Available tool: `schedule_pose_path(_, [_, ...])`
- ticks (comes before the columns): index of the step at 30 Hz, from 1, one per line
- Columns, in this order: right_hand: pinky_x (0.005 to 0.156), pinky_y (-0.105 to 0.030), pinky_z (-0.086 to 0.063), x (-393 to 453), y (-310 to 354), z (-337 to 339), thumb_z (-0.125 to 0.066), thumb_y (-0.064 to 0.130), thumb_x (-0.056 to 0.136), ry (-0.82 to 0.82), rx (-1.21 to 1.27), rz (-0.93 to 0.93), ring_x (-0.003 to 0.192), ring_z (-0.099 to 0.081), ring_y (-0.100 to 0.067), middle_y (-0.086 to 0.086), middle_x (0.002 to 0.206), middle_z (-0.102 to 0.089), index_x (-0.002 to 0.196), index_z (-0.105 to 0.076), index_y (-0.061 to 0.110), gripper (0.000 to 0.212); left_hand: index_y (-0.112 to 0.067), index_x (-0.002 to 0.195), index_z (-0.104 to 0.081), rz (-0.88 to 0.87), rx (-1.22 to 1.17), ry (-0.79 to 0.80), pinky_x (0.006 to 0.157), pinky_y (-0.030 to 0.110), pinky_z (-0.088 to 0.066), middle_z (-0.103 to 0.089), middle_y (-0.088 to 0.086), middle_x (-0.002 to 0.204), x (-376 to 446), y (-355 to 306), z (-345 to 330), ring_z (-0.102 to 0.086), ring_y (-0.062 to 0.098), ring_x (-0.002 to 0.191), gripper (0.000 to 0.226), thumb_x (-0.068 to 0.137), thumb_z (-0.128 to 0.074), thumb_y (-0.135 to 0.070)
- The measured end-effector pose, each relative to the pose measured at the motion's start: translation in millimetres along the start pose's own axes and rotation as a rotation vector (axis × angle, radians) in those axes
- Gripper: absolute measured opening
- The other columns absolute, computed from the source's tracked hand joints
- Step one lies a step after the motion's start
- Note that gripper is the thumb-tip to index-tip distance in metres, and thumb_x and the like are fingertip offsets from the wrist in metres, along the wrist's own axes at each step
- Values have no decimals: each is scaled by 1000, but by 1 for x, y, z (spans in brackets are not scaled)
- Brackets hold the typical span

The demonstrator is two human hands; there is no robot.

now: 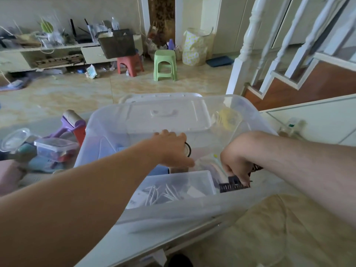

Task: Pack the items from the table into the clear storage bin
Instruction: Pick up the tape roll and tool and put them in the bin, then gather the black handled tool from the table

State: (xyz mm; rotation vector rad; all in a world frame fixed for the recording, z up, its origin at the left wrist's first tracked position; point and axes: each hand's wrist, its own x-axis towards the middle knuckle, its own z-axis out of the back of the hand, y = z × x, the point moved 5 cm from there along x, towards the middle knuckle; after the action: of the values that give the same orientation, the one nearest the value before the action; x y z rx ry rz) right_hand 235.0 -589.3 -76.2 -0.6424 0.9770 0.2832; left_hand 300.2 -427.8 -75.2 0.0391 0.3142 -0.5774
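Both my hands reach into the clear storage bin [107, 120] at frame center. My right hand [234, 162] closes its fingers on a black comb-like piece [233, 186]; my left hand [171, 147] rests palm-down, fingers loosely spread, beside a small lidded box [179, 185].

Both hands reach into the clear storage bin [107, 120], the right hand [236, 162] gripping a black comb [232, 186].

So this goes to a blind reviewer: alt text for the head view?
Both bare hands reach into a clear plastic storage bin; the right hand grips a black slotted basket, the left hand rests on items inside.
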Motion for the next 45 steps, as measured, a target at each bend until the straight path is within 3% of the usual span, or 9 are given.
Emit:
schedule_pose_path(3, [51,-22,-41,2,13,-11,-76,11,90,16,15,95,65,-49,-15,2,86,-61,96,-68,20,13,-37,138,-47,-89,-15,-81,106,47,-38,-52,5,134,-2,-5,-2,-42,30,126,72,79,-52,-77])
schedule_pose_path(7, [64,-20,-52,0,16,-19,-79,5,85,20,136,171,88,-62,-21,-1,110,-70,127,-70,18,45,-41,139,-46,-150,-70,-76,106,44,-39,-53,1,133,-4,-8,-4,-41,28,127,65,82,-57,-69])
schedule_pose_path(10, [63,-21,-50,-9,-9,-1,-86,19,82,-206,407,161,79,-62,-10,13,91,-64,121,-70,24,42,-42,142,-43,-132,-105,-33,107,44,-39,-51,1,133,-5,-7,-4,-40,28,128,67,82,-60,-65])
schedule_pose_path(14, [53,-20,-39,-7,-41,18,-82,38,88,-570,536,3,81,-60,-14,7,103,-65,119,-68,22,37,-45,145,-39,-108,-100,-3,110,46,-38,-46,0,141,-3,-7,-6,-38,29,130,73,79,-64,-66])
schedule_pose_path(18, [78,-34,-55,20,-45,8,-74,47,92,-464,445,-124,94,-64,-24,-2,112,-68,120,-69,18,41,-48,143,-35,-103,-63,20,109,47,-36,-41,-2,145,3,-6,-7,-36,30,130,79,73,-67,-68])
schedule_pose_path(27, [99,-37,-43,4,-26,6,-42,44,109,-360,440,-105,125,-56,-28,-3,140,-59,140,-57,27,39,-55,156,-6,-39,-82,197,117,55,-31,-28,-3,163,-20,4,21,-32,31,147,109,67,-64,-80])
schedule_pose_path(33, [86,-32,-47,-96,8,81,-57,33,99,-864,639,-6,102,-60,-13,11,119,-67,112,-68,37,18,-46,141,-54,-78,-182,-201,98,30,-39,-60,-13,136,-124,63,70,-53,10,114,47,95,-63,-45])
schedule_pose_path(38, [88,-30,-41,-160,105,164,-65,28,91,-1212,763,224,106,-55,-16,6,120,-61,116,-70,34,26,-40,104,-75,113,-344,-668,93,33,-49,-65,-14,111,-237,162,62,-61,11,97,24,88,-69,-23])
schedule_pose_path(45, [97,-33,-46,-169,273,235,-66,22,87,-1364,744,544,112,-51,-18,1,117,-57,112,-73,25,26,-38,106,-77,633,-505,-611,96,33,-46,-63,-5,124,-338,274,-62,-59,24,114,27,81,-70,-32])
